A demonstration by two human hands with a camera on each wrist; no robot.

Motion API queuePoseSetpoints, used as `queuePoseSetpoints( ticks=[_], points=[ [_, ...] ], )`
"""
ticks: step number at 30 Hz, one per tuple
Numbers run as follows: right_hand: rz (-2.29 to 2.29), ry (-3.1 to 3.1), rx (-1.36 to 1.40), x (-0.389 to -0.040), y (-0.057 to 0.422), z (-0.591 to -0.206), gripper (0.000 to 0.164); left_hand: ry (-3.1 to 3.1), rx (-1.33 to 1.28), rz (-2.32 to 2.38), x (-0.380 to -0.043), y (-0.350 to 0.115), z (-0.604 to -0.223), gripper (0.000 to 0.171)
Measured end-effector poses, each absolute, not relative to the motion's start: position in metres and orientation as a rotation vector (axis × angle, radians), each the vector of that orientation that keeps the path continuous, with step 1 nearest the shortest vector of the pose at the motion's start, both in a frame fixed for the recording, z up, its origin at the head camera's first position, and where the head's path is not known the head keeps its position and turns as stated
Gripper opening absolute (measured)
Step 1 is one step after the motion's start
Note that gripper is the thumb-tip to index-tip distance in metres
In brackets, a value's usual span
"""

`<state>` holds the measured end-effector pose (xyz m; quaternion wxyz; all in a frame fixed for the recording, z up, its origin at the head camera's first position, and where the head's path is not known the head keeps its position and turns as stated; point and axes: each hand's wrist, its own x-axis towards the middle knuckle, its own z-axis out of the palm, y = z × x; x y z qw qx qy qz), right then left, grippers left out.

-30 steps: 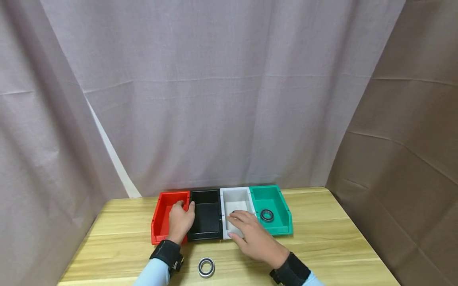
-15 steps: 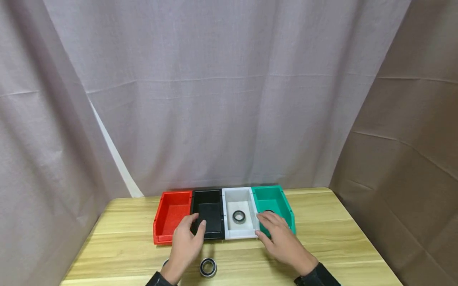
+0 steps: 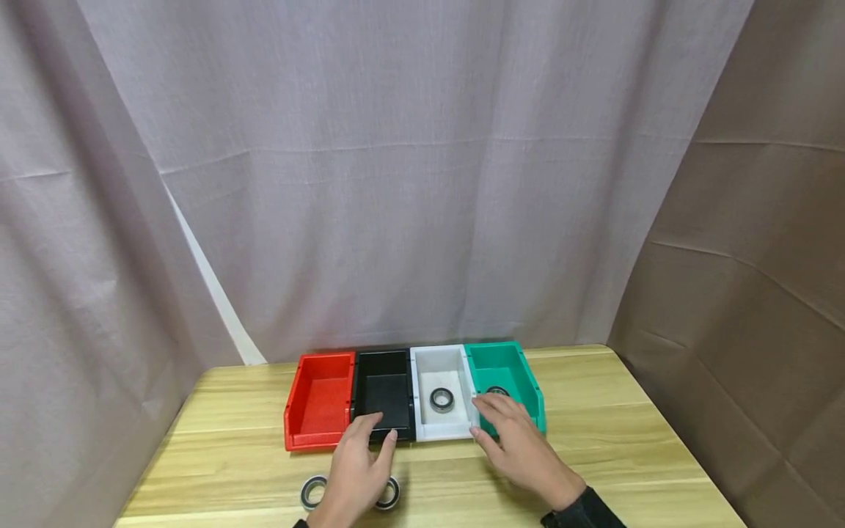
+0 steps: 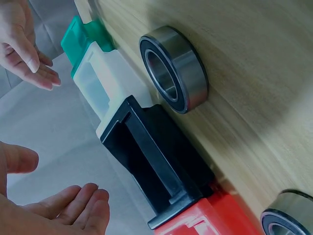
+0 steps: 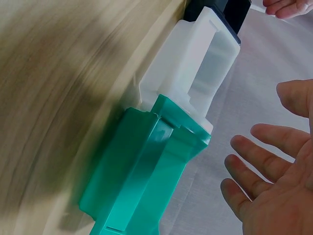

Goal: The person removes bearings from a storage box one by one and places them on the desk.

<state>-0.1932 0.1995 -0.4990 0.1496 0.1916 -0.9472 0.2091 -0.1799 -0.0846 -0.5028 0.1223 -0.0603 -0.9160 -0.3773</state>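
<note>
My left hand [image 3: 359, 469] hovers before the black bin [image 3: 384, 396], thumb and fingers apart and holding nothing. Beneath it on the table are two ball bearings: the left bearing [image 3: 313, 493] shows beside the hand, and the right bearing [image 3: 389, 493] is partly covered by it. In the left wrist view that right bearing [image 4: 173, 68] appears whole. My right hand [image 3: 518, 447] is held above the front of the green bin [image 3: 531, 400], fingers spread, nothing in them. One bearing [image 3: 441, 400] lies in the white bin [image 3: 444, 433]; another bearing [image 3: 498, 390] in the green bin is half hidden by my fingers.
The red bin [image 3: 320, 400] stands at the left end of the row, side by side with the others. A wooden table [image 3: 607, 425] carries everything. Grey curtains [image 3: 396, 183] hang behind and at both sides.
My left hand has drawn back from the red bin towards the near side and right. My right hand has moved right from the white bin, uncovering the bearing in it.
</note>
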Motion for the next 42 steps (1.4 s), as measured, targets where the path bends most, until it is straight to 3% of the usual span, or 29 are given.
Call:
queuePoseSetpoints(
  ticks=[10, 15, 19, 24, 31, 42],
  points=[
    [0.602, -2.726, 0.533, -0.185, 0.209, -0.501, 0.046, -2.654, -0.197, -1.125, -0.189, -0.069, -0.507, 0.044],
    [0.591, -2.679, 0.544, -0.182, 0.212, -0.506, 0.047, -2.651, -0.200, -1.135, -0.200, -0.056, -0.513, 0.061],
    [0.563, -2.638, 0.558, -0.181, 0.214, -0.509, 0.047, -2.636, -0.174, -1.207, -0.222, -0.040, -0.512, 0.075],
    [0.545, -2.642, 0.561, -0.181, 0.214, -0.508, 0.047, -2.607, -0.081, -1.271, -0.263, -0.022, -0.514, 0.080],
    [0.548, -2.697, 0.544, -0.182, 0.211, -0.505, 0.048, -2.653, 0.143, -1.319, -0.304, -0.009, -0.530, 0.074],
    [0.546, -2.716, 0.526, -0.183, 0.207, -0.505, 0.048, -2.637, 0.180, -1.387, -0.313, 0.001, -0.544, 0.048]
  ],
)
